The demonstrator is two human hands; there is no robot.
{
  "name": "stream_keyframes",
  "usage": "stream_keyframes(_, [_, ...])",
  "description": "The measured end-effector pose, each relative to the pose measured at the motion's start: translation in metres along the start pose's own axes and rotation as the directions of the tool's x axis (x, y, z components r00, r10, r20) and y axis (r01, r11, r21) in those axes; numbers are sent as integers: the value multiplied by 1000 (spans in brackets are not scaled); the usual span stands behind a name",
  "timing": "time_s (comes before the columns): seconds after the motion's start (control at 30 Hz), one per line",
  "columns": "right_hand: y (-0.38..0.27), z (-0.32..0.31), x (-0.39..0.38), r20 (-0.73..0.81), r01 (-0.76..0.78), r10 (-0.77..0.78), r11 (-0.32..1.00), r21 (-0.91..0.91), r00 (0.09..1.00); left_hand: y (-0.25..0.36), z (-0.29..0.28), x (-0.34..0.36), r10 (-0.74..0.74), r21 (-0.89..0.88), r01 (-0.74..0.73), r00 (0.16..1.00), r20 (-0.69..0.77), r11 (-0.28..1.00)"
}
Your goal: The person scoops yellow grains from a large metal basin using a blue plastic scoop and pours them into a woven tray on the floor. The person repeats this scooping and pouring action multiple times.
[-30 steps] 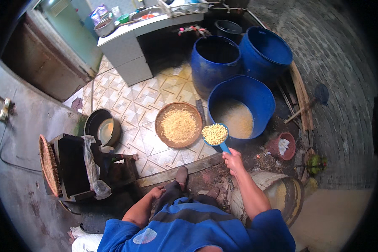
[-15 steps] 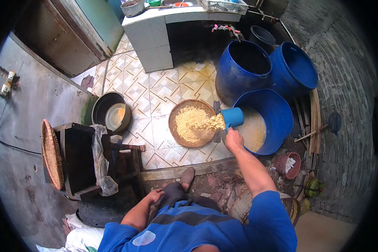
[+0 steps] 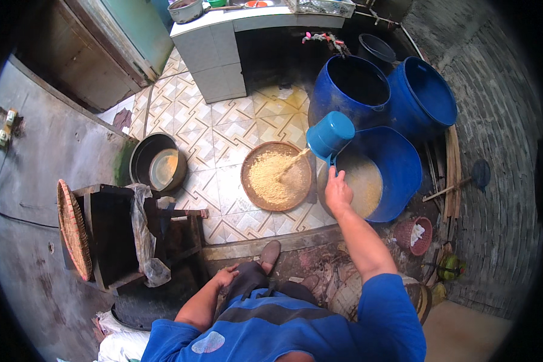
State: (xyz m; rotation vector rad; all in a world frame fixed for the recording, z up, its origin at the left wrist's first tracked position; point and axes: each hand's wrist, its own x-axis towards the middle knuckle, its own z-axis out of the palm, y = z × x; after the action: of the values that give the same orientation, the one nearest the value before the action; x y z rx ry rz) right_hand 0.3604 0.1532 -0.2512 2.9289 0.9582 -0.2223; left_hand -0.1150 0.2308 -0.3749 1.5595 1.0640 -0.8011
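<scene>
My right hand (image 3: 338, 192) grips the handle of a blue water dipper (image 3: 330, 135), raised and tipped to the left. A thin stream of grains runs from its lip into a round woven basket (image 3: 245, 192) on the tiles. Pale yellow grains, like soybeans (image 3: 271, 179), are heaped in that basket. Just right of the dipper stands a wide blue tub (image 3: 404, 175) with cloudy liquid and more grains at its bottom. Resting on my left thigh, my left hand (image 3: 226, 276) lies with its fingers stretched and holds nothing.
Two tall blue barrels (image 3: 351, 90) stand behind the tub. A dark round basin (image 3: 143, 160) holding a shallow pan sits at left, near a dark wooden stand (image 3: 123, 238) with a woven tray (image 3: 73, 229). A small red basket (image 3: 411, 236) is at right. A raised floor edge (image 3: 295, 240) runs before my feet.
The dipper has risen and tilted further, away from the basket's right rim. Its broad flow of grains has thinned to a narrow stream. My left hand has settled flatter on the thigh.
</scene>
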Motion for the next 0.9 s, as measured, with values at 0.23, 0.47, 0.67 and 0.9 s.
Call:
stream_keyframes(0.23, [28, 8, -43, -178, 111, 27, 690, 715, 984, -6, 17, 7, -19, -61, 21, 999, 40, 998])
stream_keyframes(0.47, [113, -14, -164, 79, -23, 282, -197, 980, 956, 39, 24, -2, -31, 79, 27, 998, 57, 997])
stream_keyframes(0.67, [245, -19, -292, -73, 35, 740, 68, 997, 668, 93, 46, -7, -2, 212, -33, 987, 161, 977])
stream_keyframes(0.9, [402, 107, -475, 72, -660, 981, 65, 749, 178, 137, 93, 31, 258, 610, -542, 830, 494, 577])
